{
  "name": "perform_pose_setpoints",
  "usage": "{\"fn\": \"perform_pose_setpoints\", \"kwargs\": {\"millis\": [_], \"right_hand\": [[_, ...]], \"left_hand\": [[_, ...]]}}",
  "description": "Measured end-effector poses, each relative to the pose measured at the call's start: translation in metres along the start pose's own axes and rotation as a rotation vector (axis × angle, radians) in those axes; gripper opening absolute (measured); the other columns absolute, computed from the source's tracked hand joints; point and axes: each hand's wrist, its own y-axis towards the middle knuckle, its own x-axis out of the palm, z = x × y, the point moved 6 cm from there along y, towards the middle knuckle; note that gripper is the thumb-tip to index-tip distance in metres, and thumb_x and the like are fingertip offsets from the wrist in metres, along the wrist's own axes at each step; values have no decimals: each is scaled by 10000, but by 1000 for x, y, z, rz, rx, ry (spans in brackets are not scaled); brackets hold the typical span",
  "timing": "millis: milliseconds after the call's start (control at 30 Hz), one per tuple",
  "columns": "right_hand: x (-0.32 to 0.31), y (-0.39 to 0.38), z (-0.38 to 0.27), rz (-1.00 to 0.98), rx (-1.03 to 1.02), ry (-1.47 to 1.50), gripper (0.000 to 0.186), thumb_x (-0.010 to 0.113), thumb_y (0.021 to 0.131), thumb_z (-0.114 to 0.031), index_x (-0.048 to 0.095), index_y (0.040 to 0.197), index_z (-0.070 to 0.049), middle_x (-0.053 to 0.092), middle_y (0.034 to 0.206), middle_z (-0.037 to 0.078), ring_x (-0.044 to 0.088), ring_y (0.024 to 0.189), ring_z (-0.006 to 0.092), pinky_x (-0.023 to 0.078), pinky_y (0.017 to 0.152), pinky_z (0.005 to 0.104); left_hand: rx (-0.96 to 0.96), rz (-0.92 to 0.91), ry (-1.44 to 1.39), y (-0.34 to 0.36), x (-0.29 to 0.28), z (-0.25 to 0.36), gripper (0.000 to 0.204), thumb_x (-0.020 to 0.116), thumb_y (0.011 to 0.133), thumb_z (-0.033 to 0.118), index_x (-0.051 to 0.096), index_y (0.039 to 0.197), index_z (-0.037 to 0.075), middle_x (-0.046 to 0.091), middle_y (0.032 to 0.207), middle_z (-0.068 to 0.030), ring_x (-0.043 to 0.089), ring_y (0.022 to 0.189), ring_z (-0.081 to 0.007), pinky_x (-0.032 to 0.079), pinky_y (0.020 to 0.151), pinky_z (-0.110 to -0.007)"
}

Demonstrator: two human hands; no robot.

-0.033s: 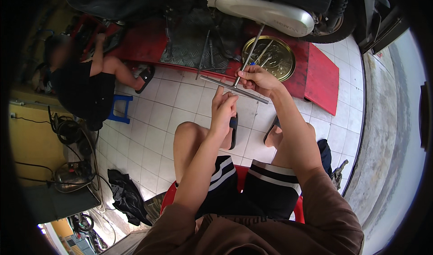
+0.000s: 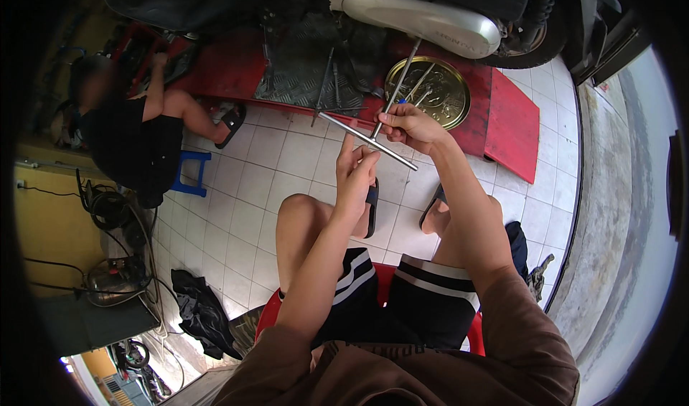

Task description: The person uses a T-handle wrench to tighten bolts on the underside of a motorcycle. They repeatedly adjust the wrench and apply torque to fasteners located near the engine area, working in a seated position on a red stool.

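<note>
A steel T-handle wrench (image 2: 396, 89) runs from the lower edge of a scooter's silver engine side cover (image 2: 420, 22) toward me. Its crossbar slants down to the right. My right hand (image 2: 410, 125) is closed around the shaft just above the crossbar, thumb and fingers pinching it. My left hand (image 2: 353, 169) is below the crossbar; the index finger points up against the bar, and the thumb is close to the joint. Its other fingers are loosely bent, gripping nothing. The wrench's far tip is hidden at the cover.
On the red lift platform (image 2: 215, 69) stands a round gold tray (image 2: 466, 108) with tools and small parts. Long thin tools (image 2: 324, 83) lie on the grey tread plate. Another person (image 2: 125, 130) sits at the left near a blue stool (image 2: 192, 173). Hoses and a compressor (image 2: 115, 280) are lower left.
The wrench's crossbar has turned a little clockwise in the picture: its left end is higher, its right end lower. Both hands stay almost in place.
</note>
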Motion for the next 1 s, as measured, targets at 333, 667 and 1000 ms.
{"fn": "perform_pose_setpoints", "kwargs": {"millis": [333,667,1000], "right_hand": [[-6,3,-2,146,36,-54,169,663,917,-186,584,853,-51,559,711,-3,442,568,63,388,532,212],[1,2,8,104,61,-3,157,647,924,-169,587,863,-36,553,707,-2,457,590,56,379,518,214],[10,-6,5,-19,99,-38,189,678,901,-208,613,961,-41,583,734,-3,448,562,46,377,515,192]], "left_hand": [[-152,-52,538,5,-6,-39,474,617,909,159,472,1327,-10,472,561,9,391,452,-63,336,447,-231],[73,128,192,15,-14,-7,236,525,996,170,629,1148,22,569,709,1,573,559,-88,457,499,-223],[232,-375,971,-12,30,-3,466,626,841,60,550,1297,4,599,571,-76,573,497,-133,487,542,-266]]}}
